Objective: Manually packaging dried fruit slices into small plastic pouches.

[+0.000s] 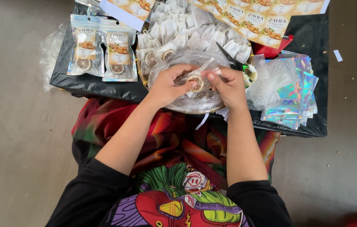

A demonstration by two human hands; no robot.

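My left hand (166,86) and my right hand (228,86) were both pinched shut on one small clear sachet (195,80), held between them above the plastic-lined basket (174,103). Through the film a dried citrus slice (196,84) showed, though my fingertips covered the sachet's edges, so I could not tell whether it was sealed. The basket's rim was mostly hidden under the crinkled plastic and my wrists. Behind it lay a heap of white sachets (189,31), its far side cut off by the top of the view. Black scissors (231,56) poked out just beyond my right hand, their handles partly hidden behind it.

On the black table (313,38) to the left lay two upright rectangular pouches (103,48) with shiny iridescent borders, pale labels and clear windows showing slices. At the top, a strip of cream and orange labels (254,17) ran off the frame. To the right sat a fanned stack of empty holographic pouches (294,98), with a dotted clear bag (271,77) lying over its near corner. A red thing (273,49) peeked from under the labels; I could not make out what it was.
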